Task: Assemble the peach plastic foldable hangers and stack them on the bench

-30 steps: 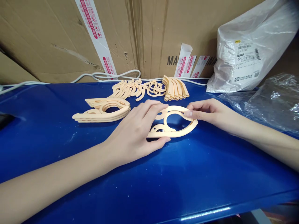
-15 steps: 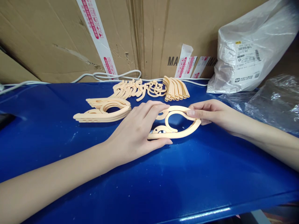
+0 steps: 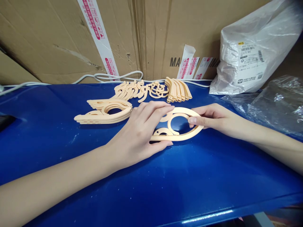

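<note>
A cream plastic folding hanger (image 3: 186, 136) lies folded on the blue table, its curved arms around a ring-shaped hook. My left hand (image 3: 139, 129) reaches across its left end, fingers along the far arm and thumb against the near arm, covering that end. At the tip on the right, my right hand (image 3: 210, 118) pinches the hanger, with the thumb on top and the other fingers partly hidden behind. Left of my left hand sits a stack of similar folded hangers (image 3: 104, 118).
Behind my hands lie loose hanger hooks (image 3: 127, 90) and a row of hanger arms (image 3: 178, 90). A white cable (image 3: 118, 76) runs along cardboard boxes (image 3: 151, 37). A labelled plastic bag (image 3: 251, 60) and clear plastic film (image 3: 281, 104) occupy the right side.
My right thumb has shifted down and slightly left to the hanger's right tip. The arms there now meet in a smooth curve, where a step showed before. My left hand has barely moved.
</note>
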A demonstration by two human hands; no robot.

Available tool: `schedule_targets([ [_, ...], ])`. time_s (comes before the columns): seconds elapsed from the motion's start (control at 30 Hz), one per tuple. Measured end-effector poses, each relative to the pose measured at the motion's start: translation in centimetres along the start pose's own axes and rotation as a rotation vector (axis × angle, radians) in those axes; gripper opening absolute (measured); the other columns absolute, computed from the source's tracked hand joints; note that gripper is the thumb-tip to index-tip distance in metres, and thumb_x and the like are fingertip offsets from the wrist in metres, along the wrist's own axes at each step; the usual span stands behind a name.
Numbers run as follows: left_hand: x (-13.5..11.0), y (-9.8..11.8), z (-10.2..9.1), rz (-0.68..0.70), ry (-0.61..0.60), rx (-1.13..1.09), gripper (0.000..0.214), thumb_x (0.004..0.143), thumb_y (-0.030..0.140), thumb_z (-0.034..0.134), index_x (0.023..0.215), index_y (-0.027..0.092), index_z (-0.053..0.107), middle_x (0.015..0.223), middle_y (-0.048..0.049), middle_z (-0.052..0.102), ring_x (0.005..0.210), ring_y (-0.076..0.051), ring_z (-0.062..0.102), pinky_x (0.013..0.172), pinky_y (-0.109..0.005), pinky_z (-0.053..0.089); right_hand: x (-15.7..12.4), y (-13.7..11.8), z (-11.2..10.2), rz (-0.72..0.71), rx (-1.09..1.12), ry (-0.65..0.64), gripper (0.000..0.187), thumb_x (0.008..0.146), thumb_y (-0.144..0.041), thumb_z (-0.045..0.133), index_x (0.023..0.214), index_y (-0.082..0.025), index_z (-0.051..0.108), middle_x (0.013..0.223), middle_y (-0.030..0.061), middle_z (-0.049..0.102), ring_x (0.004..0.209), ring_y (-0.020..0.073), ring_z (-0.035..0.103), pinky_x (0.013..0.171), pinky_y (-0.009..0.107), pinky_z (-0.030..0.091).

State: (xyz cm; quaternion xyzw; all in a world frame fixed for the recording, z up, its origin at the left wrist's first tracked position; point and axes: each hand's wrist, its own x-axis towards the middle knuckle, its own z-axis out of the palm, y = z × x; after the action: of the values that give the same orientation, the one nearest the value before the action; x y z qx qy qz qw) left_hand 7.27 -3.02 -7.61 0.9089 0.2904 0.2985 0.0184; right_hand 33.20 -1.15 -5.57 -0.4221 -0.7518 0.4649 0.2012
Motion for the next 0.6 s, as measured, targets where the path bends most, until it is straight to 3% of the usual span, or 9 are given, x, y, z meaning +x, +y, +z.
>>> schedule_targets([
  [0.6, -0.05, -0.07, -0.05, 0.033, -0.015, 0.03, 0.069, 0.084, 0.047, 0.071, 0.137, 0.012, 0.044, 0.136, -0.0156, 0.054, 0.124, -0.027, 0.051, 0.104, -0.042, 0.041, 0.0, 0.02, 0.16, 0.06, 0.129, -0.005, 0.032, 0.086, -0.05, 0.064, 0.074, -0.02, 0.067, 0.059, -0.0042, 0.047, 0.052, 0.0082, 0.032, 0.048, 0.026, 0.02],
])
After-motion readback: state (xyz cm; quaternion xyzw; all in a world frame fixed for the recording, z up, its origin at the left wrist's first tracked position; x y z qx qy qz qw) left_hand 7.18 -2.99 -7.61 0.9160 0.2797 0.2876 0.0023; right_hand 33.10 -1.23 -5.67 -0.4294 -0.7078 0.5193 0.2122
